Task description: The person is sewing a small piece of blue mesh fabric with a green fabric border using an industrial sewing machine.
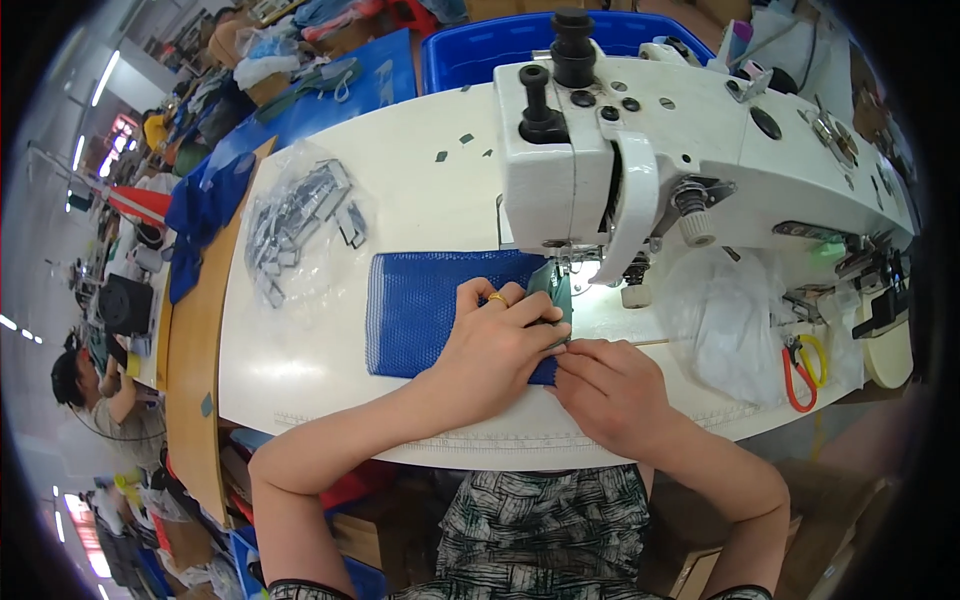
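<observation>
A white sewing machine [555,160] stands on the pale work table [300,380], with a blue mesh fabric piece [420,300] lying flat at its needle area. A grey-green strip [548,285] lies along the fabric's right edge, under the presser foot. My left hand [495,355] rests on the mesh with curled fingers, a ring on one, gripping the strip and fabric. My right hand [610,395] is just right of it, thumb and fingers pinched on the fabric's lower right corner beside the left fingertips.
A clear bag of small grey pieces [305,230] lies left. Red-and-yellow snips [800,375] and clear plastic bags [725,330] lie right. A blue bin [460,50] stands behind the machine. At the far left, another person [105,415] sits at another station.
</observation>
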Demonstrator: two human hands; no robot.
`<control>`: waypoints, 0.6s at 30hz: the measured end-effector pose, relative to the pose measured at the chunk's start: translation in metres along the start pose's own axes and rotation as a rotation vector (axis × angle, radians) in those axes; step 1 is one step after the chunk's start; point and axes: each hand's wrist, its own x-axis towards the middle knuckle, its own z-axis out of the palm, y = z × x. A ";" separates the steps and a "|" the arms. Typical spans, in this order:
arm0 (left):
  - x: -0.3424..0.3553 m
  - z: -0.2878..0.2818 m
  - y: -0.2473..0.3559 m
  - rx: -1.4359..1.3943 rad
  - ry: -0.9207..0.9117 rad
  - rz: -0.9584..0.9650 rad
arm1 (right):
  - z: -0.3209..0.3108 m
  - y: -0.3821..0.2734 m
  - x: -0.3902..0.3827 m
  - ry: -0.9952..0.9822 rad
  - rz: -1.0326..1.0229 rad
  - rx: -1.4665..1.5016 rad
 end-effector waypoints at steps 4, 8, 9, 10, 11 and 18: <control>-0.004 0.002 -0.006 -0.011 0.020 0.001 | 0.003 0.000 0.001 -0.016 -0.024 -0.030; 0.000 0.004 -0.007 -0.020 0.013 -0.014 | 0.000 0.001 0.003 -0.024 0.015 -0.024; 0.000 0.005 -0.009 -0.021 0.025 -0.023 | 0.002 0.001 0.003 -0.023 0.042 -0.019; 0.000 0.007 -0.010 -0.023 0.037 -0.031 | 0.003 0.002 0.003 -0.021 0.071 -0.014; 0.001 0.008 -0.011 -0.024 0.032 -0.029 | 0.003 0.002 0.003 -0.019 0.076 -0.013; 0.002 0.018 -0.017 -0.026 0.108 -0.085 | -0.003 0.003 0.009 -0.034 0.181 -0.050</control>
